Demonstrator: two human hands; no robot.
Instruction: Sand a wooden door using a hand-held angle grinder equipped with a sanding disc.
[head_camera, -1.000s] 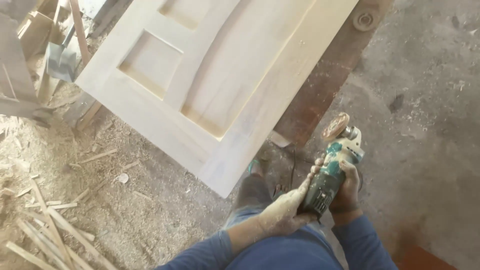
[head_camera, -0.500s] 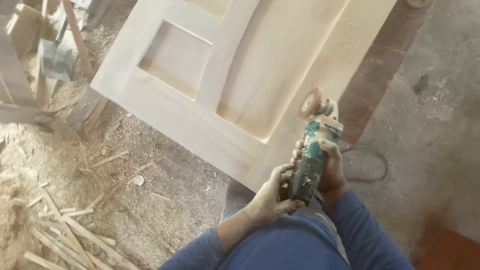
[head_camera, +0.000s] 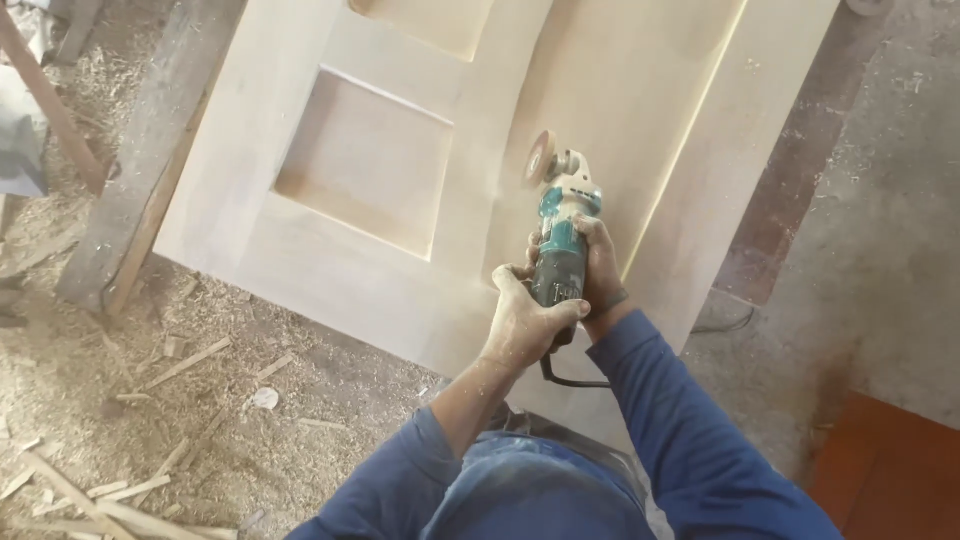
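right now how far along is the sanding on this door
Done: the door is built, its recessed panels cut and the wood looking pale and smooth. In hand: both hands, left and right, hold the grinder with its disc at the tall panel's edge, dust in the air. Left: how much surface remains unsanded cannot be told.

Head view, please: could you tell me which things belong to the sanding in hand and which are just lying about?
In use: angle grinder, gripped by left hand and right hand; panelled wooden door; power cord.

Lying about: wood offcuts, sawdust, wooden beam.
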